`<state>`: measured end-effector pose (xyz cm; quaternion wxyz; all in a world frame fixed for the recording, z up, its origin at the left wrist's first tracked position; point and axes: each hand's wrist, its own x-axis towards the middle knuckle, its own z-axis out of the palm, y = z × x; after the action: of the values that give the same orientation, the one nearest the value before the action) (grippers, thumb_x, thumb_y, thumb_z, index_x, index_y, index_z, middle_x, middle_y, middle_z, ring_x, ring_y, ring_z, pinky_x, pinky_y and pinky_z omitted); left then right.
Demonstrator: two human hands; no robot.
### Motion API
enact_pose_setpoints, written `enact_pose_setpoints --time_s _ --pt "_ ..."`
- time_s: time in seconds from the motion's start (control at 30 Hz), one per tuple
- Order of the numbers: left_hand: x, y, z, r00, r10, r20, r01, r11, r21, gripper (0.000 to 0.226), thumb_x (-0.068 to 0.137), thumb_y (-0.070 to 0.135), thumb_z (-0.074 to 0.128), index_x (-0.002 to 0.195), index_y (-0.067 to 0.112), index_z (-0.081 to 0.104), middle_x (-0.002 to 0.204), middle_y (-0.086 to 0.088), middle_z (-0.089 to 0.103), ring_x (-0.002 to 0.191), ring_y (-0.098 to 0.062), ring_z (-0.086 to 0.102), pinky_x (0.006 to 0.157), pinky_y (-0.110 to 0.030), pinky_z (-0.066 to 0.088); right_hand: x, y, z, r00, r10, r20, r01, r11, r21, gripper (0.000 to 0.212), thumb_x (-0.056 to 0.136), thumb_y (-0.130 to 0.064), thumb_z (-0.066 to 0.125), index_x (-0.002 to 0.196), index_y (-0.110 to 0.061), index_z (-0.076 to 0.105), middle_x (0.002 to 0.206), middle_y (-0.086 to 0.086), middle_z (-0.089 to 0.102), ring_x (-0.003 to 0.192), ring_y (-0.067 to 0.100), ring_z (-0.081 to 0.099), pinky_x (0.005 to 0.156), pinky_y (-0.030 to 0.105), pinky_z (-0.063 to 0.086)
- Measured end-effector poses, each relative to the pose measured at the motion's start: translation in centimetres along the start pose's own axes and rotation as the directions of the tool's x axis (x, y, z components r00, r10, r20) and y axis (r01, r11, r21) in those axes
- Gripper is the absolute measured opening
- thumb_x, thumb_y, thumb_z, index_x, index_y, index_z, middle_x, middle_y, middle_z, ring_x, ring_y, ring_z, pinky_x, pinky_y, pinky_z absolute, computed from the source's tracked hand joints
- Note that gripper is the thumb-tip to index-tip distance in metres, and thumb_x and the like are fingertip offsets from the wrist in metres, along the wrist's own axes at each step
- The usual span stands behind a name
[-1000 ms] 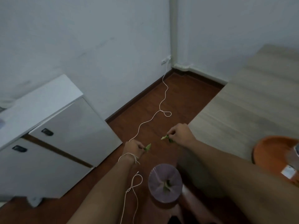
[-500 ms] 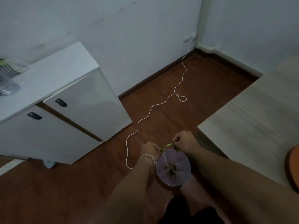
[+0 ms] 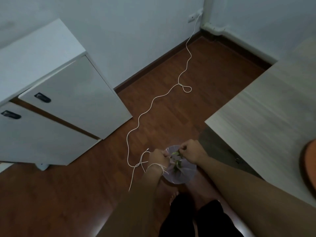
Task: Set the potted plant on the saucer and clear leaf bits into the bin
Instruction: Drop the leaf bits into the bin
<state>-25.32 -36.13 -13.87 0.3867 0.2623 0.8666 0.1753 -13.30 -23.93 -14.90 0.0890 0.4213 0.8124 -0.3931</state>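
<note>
A small bin (image 3: 183, 176) lined with a pale lilac bag stands on the floor between my feet. Both hands hover over its far rim. My right hand (image 3: 189, 151) pinches green leaf bits (image 3: 176, 153) above the opening. My left hand (image 3: 158, 157) has its fingers curled beside them; whether it holds anything is hidden. More green leaf bits (image 3: 177, 163) lie inside the bag. An orange saucer (image 3: 307, 168) shows partly at the right edge, on the table. The potted plant is out of view.
A light wooden table (image 3: 266, 117) fills the right side, its corner near my right hand. A white cabinet (image 3: 65, 103) stands left against the wall. A white cable (image 3: 153, 100) snakes across the brown floor from a wall socket to my left wrist.
Both hands, each pinching a leaf bit, came down and together over the bin. The view tilted down and left, so the saucer slid toward the right edge.
</note>
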Motion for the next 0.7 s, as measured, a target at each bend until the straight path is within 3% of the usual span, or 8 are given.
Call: enact_pose_setpoints --time_s 0.13,0.3,0.4,0.6,0.7 --pt "-0.4 -0.1 0.0 1.000 0.027 -0.001 -0.027 1.000 0.003 0.024 0.069 0.022 0.059 0.084 0.013 0.075 0.082 -0.014 0.076 0.084 -0.030 0.071 0.074 -0.036 0.058 0.0 0.6 0.6 1.000 -0.009 0.011 0.009 1.000 -0.016 0.024 0.079 -0.016 0.057 0.060 -0.001 0.057 0.058 0.014 0.064 0.057 0.030 0.061 0.055 0.041 0.052" --pt "-0.8 -0.2 -0.3 0.999 0.046 0.011 -0.046 0.999 0.004 0.028 0.072 0.020 0.053 0.089 0.016 0.075 0.088 -0.016 0.075 0.089 -0.032 0.070 0.075 -0.033 0.056 -0.4 0.6 1.0 1.000 0.000 0.021 -0.001 1.000 0.012 0.024 0.082 -0.015 0.059 0.061 -0.007 0.066 0.061 0.003 0.069 0.060 0.018 0.064 0.061 0.038 0.057" --pt "-1.0 -0.3 -0.5 0.998 0.058 0.029 -0.059 0.998 0.012 0.038 0.066 0.028 0.048 0.088 0.013 0.075 0.089 -0.016 0.075 0.090 -0.032 0.070 0.077 -0.034 0.057 -0.5 0.5 1.3 0.999 -0.008 0.036 0.008 1.000 0.017 0.034 0.081 -0.012 0.057 0.047 -0.012 0.050 0.050 0.003 0.055 0.049 0.017 0.048 0.056 0.041 0.050" --pt "-1.5 0.1 -1.2 0.990 0.124 0.067 -0.126 0.992 0.024 0.048 0.063 0.032 0.045 0.098 0.019 0.075 0.101 -0.012 0.075 0.100 -0.030 0.068 0.087 -0.030 0.055 -0.9 -0.3 1.3 1.000 0.012 0.027 -0.014 0.996 0.083 0.036 0.082 -0.011 0.051 0.049 -0.018 0.039 0.050 0.006 0.042 0.049 0.018 0.037 0.052 0.031 0.033" --pt "-1.8 0.1 -1.6 0.987 0.149 0.055 -0.150 0.989 0.009 0.045 0.063 0.031 0.045 0.093 0.018 0.075 0.095 -0.012 0.076 0.095 -0.031 0.069 0.082 -0.034 0.056 -1.0 -0.5 1.3 1.000 0.008 -0.005 -0.007 0.991 0.135 0.038 0.083 -0.010 0.051 0.049 -0.017 0.033 0.049 0.004 0.037 0.049 0.017 0.031 0.052 0.030 0.029"
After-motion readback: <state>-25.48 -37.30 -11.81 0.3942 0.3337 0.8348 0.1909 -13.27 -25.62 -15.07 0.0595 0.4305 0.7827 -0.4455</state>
